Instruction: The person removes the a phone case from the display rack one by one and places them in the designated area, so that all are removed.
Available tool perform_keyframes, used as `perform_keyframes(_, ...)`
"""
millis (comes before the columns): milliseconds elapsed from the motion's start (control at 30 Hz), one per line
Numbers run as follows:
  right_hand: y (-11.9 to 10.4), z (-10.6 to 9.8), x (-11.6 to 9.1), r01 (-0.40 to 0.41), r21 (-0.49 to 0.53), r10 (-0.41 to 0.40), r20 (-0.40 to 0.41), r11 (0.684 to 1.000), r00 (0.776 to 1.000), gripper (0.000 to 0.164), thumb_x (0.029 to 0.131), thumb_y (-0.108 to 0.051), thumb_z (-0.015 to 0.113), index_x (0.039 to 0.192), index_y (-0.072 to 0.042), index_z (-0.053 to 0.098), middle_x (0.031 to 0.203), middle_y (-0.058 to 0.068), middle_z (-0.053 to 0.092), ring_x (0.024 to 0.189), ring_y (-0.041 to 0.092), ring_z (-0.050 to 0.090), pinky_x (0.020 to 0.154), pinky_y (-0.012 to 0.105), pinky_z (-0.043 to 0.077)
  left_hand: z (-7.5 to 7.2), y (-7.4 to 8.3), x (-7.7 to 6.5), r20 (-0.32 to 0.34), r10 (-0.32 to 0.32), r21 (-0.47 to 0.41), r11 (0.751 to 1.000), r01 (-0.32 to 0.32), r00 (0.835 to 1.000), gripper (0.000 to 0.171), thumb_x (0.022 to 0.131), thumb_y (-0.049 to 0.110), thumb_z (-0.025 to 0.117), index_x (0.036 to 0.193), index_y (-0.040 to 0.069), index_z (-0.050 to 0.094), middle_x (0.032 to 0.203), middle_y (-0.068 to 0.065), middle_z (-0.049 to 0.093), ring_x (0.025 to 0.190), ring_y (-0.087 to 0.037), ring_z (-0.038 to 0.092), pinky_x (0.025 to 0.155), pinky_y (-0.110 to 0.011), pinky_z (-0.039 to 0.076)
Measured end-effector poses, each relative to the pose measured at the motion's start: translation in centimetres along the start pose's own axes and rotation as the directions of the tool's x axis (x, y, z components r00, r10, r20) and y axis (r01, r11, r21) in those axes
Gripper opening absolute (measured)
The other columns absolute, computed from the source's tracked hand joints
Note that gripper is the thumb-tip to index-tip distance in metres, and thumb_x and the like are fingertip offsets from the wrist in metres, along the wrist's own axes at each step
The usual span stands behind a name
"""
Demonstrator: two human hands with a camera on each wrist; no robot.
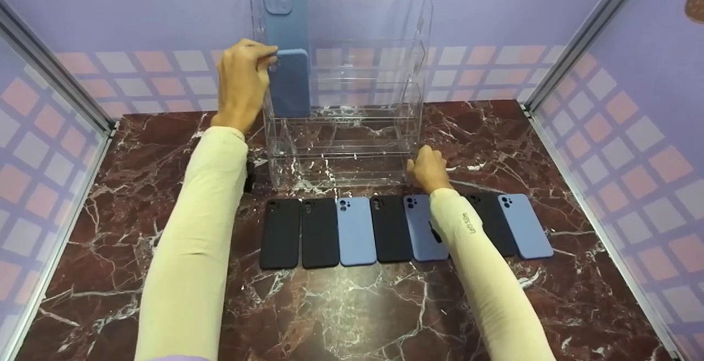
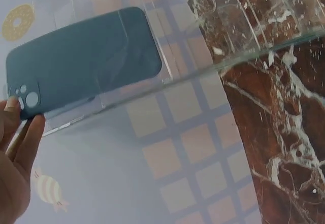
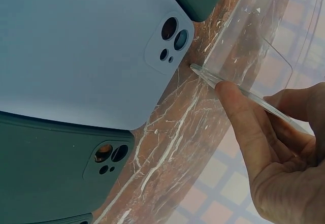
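Note:
My left hand (image 1: 242,77) pinches the top corner of a blue phone case (image 1: 291,86), by the camera cutouts. This case stands upright at the left end of a clear stepped display rack (image 1: 341,155), its lower edge at one of the tiers. In the left wrist view, thumb and finger meet around the corner of the same case (image 2: 91,56). A taller blue case (image 1: 294,22) with a square camera frame stands one tier behind. Low at the rack's right side, my right hand (image 1: 429,168) grips the edge of its clear side panel (image 3: 244,92).
A row of several phone cases lies in front of the rack, black ones (image 1: 280,234) among light blue ones (image 1: 356,231). My right forearm passes over part of the row. The marbled table (image 1: 352,311) is enclosed by patterned walls (image 1: 616,130).

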State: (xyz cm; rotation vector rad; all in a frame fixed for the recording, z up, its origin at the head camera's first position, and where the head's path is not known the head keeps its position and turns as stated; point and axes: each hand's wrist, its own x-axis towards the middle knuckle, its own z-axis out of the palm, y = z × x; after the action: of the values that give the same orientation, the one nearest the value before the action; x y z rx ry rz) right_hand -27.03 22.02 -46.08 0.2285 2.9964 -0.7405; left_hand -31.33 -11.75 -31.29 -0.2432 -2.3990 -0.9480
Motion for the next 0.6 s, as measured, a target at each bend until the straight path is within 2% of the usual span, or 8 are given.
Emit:
perform_keyframes(200,0.1,-0.3,0.1,0.001,-0.007,-0.001,0.000,1.000,1.000,0.033,0.097,-0.017,0.057,0.112,0.013,0.057,0.118,0.038,0.060,0.114,0.057,0.057,0.100,0.061,0.046,-0.3,0.4,-0.2,-0.022,0.108,-0.002,0.994,-0.108,0.994,0.017,0.097,0.007,0.066,0.109,0.002,0.076,0.104,-0.016,0.074,0.093,-0.028,0.072,0.089,-0.033,0.056)
perform_keyframes(300,0.2,-0.4,0.1,-0.001,-0.004,0.001,0.006,1.000,1.000,0.032,0.097,-0.017,0.057,0.111,0.012,0.057,0.118,0.038,0.060,0.114,0.058,0.057,0.100,0.061,0.046,-0.3,1.2,-0.4,-0.072,0.184,-0.039,0.982,-0.187,0.980,0.016,0.097,0.005,0.065,0.107,0.000,0.076,0.104,-0.016,0.073,0.090,-0.026,0.073,0.086,-0.031,0.057)
perform_keyframes(367,0.2,-0.4,0.2,0.000,-0.010,0.000,0.008,1.000,1.000,0.032,0.097,-0.016,0.056,0.111,0.012,0.057,0.119,0.039,0.059,0.115,0.058,0.056,0.101,0.061,0.045,-0.4,1.8,-0.7,-0.122,0.240,-0.067,0.966,-0.249,0.963,0.015,0.097,0.004,0.065,0.106,-0.001,0.076,0.105,-0.016,0.073,0.089,-0.025,0.073,0.085,-0.030,0.058)
perform_keyframes(467,0.3,-0.5,0.3,0.001,-0.021,-0.001,-0.001,1.000,1.000,0.032,0.097,-0.016,0.057,0.111,0.013,0.057,0.120,0.039,0.059,0.116,0.058,0.056,0.101,0.061,0.045,-1.0,2.5,-1.2,-0.188,0.336,-0.082,0.931,-0.356,0.923,0.014,0.096,0.002,0.066,0.104,-0.004,0.075,0.104,-0.018,0.073,0.089,-0.027,0.073,0.084,-0.028,0.058)
perform_keyframes(600,0.4,-0.6,0.4,0.005,-0.028,-0.005,-0.008,1.000,1.000,0.032,0.097,-0.016,0.057,0.111,0.013,0.057,0.119,0.040,0.059,0.115,0.058,0.056,0.100,0.061,0.045,-2.5,3.0,-1.9,-0.234,0.410,-0.087,0.894,-0.439,0.882,0.014,0.097,0.002,0.065,0.103,-0.006,0.075,0.103,-0.020,0.072,0.089,-0.026,0.073,0.083,-0.023,0.057)
